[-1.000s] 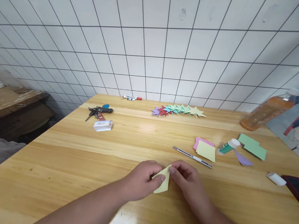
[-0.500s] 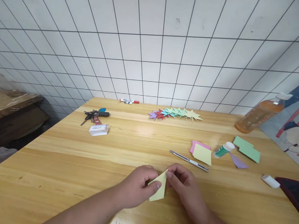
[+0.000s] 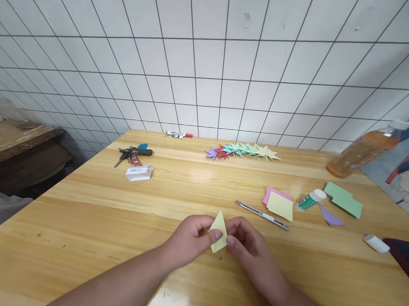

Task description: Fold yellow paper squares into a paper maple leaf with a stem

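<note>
A folded piece of yellow paper (image 3: 219, 223) is held just over the wooden table, its pointed end facing away from me. My left hand (image 3: 192, 240) pinches it, the thumb lying across the front face and the fingers behind. At the paper's right edge, my right hand (image 3: 249, 246) has its thumb and curled fingers closed on the side. Beyond my right hand lies a utility knife (image 3: 262, 214). Past the knife are yellow and pink paper squares (image 3: 280, 206), the yellow on top.
A glue stick (image 3: 311, 200), green paper (image 3: 346, 205), a purple paper piece (image 3: 330, 216) and a white cylinder (image 3: 376, 243) lie to the right. An orange drink bottle (image 3: 365, 150) leans behind them. Folded paper stars (image 3: 242, 150), a marker (image 3: 179, 135), keys (image 3: 134, 154) and a small box (image 3: 138, 173) lie farther back.
The yellow paper has turned so its point faces away from me. My right hand has shifted from its top corner to its right side. The whole view has tilted slightly.
</note>
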### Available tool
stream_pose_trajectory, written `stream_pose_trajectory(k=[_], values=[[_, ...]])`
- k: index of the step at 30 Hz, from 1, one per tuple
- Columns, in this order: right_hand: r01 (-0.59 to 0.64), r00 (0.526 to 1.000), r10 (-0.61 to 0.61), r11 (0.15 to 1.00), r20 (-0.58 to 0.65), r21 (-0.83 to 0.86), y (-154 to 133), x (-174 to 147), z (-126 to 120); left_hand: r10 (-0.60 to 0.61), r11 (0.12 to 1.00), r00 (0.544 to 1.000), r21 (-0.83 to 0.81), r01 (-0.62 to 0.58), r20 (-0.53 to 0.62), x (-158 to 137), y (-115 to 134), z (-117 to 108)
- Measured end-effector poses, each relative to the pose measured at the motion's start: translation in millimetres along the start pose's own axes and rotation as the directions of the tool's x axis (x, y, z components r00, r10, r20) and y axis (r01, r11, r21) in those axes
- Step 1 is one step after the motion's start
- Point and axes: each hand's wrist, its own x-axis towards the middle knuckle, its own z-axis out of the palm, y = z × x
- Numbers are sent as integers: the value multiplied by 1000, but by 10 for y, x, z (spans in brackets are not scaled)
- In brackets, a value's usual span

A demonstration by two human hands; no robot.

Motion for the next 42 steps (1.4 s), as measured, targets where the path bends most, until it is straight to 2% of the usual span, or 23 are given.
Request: stream_pose_trajectory(k=[3, 7, 11, 15, 18, 22, 26, 34, 42], values=[[-24, 999, 21, 997, -36, -68, 12, 8, 14, -17, 1000, 999, -26, 16, -39, 2, -2, 14], [-27, 993, 24, 999, -115, -25, 23, 29, 2, -2, 999, 999, -48, 1, -37, -11, 32, 21], [43, 986, -57, 995, -156, -93, 8, 27, -26, -33, 999, 999, -40, 32, -24, -6, 53, 14], [98, 988, -119, 975, -97, -200, -2, 11, -58, -84, 996, 995, -46, 82, -46, 14, 51, 11], [196, 974, -221, 934, -52, -300, 14, 2, -84, -82, 992, 995, -97, 76, -58, 20, 62, -4], [334, 929, -369, 835, 6, -437, 50, 5, -113, -60, 987, 997, -149, 52, -47, 25, 84, -36], [413, 886, -460, 723, 61, -554, 56, 24, -110, -53, 986, 998, -162, 47, -33, 39, 85, -52], [442, 857, -506, 629, 95, -639, -8, 26, -89, -54, 977, 997, -203, 64, 52, 18, 52, -65], [436, 859, -509, 661, 63, -611, 0, -2, -119, -40, 968, 995, -245, 62, 94, 28, 40, -71]])
